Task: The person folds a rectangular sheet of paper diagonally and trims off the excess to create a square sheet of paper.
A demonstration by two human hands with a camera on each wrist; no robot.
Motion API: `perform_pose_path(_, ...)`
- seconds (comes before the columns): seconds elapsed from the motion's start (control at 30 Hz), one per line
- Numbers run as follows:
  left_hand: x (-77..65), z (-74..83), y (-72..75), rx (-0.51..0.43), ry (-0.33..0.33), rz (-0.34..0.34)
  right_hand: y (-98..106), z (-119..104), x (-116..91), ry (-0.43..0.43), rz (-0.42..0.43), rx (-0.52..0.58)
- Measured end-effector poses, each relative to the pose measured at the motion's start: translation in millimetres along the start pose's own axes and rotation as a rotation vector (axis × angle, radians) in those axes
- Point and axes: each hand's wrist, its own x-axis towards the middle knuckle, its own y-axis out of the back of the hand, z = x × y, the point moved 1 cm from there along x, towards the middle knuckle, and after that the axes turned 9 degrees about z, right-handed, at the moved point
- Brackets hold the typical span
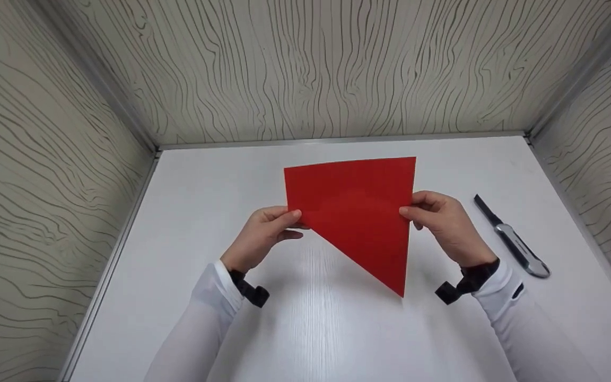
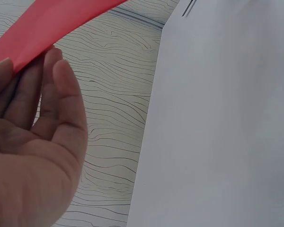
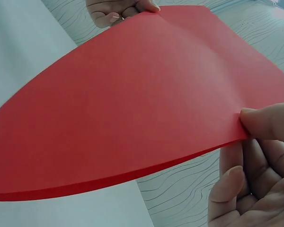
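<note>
A sheet of red paper (image 1: 353, 212) is held up over the white table, its lower left side a slanting edge that runs down to a point at the lower right. My left hand (image 1: 268, 233) pinches its left edge, thumb in front and fingers behind. On the right edge, my right hand (image 1: 446, 223) pinches the sheet between thumb and fingers. Seen from the right wrist, the paper (image 3: 132, 94) bows slightly and its near edge shows layers lying together. In the left wrist view only a corner of the paper (image 2: 47, 28) appears above the fingers.
A grey and black utility knife (image 1: 520, 249) lies on the white table (image 1: 178, 212) to the right of my right hand, its dark blade end toward the back. Wood-grain panels (image 1: 311, 69) stand behind and at both sides of the table.
</note>
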Motion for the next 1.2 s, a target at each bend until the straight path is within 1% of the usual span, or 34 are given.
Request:
perform_pose_path(0.23,0.7,-2.2,-0.8,0.002,0.007,0.011,2,4,-2,-0.009,-0.022,-0.015)
perform_pose_path(0.47,-1.9,-1.3,-2.6,0.000,0.021,0.014,1,5,-3,-0.014,-0.027,-0.005)
perform_pose_path(0.67,-2.4,-2.9,-3.3,0.030,0.027,0.031,0,7,-2,-0.017,-0.028,-0.012)
perform_pose_path(0.8,-2.5,-4.3,-1.9,0.046,0.034,0.025,0,9,-2,-0.006,-0.034,-0.020)
perform_pose_path(0.97,-2.2,-6.1,0.3,0.042,0.057,0.018,-1,12,-2,-0.004,-0.040,-0.035)
perform_pose_path(1.07,-2.6,-6.9,1.6,0.037,0.068,0.009,-1,12,-3,-0.009,-0.032,-0.024)
perform_pose_path(1.2,-3.3,-8.1,3.4,0.018,0.060,-0.011,-1,12,-3,-0.015,-0.022,0.003)
